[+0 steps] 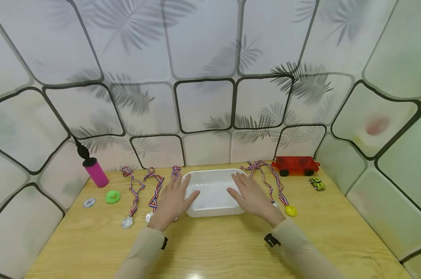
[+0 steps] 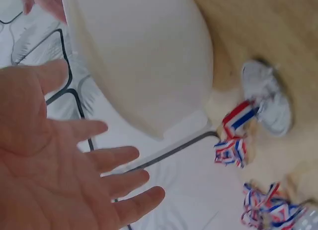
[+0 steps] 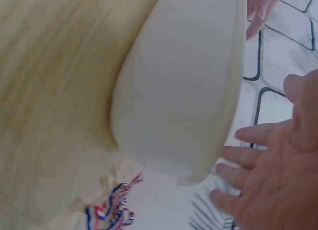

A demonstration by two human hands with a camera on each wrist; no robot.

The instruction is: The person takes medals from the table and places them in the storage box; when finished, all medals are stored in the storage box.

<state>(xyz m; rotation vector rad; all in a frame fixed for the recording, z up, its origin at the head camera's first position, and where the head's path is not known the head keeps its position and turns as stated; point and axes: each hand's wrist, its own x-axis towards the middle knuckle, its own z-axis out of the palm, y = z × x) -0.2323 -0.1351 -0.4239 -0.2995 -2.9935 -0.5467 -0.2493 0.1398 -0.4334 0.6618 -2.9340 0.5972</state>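
A white plastic tray [image 1: 214,212] sits on the table between both hands. At its left side is my left hand [image 1: 173,201], fingers spread and straight, holding nothing. My right hand [image 1: 253,198] is at the right side in the same way, its fingers over the rim corner in the head view. Both palms show bare in the wrist views, beside the tray's outer wall [image 2: 149,51]. Silver medals [image 1: 127,222] on striped red, white and blue ribbons lie left of the tray, partly hidden by the left hand. A gold medal [image 1: 291,210] lies just right of the right hand.
At the left stand a pink pump [image 1: 96,173] with a black top, a green rubber duck [image 1: 113,197] and a round white disc [image 1: 89,202]. A red toy wagon [image 1: 295,165] and a small green toy car [image 1: 316,183] are at the back right. Patterned walls enclose the table.
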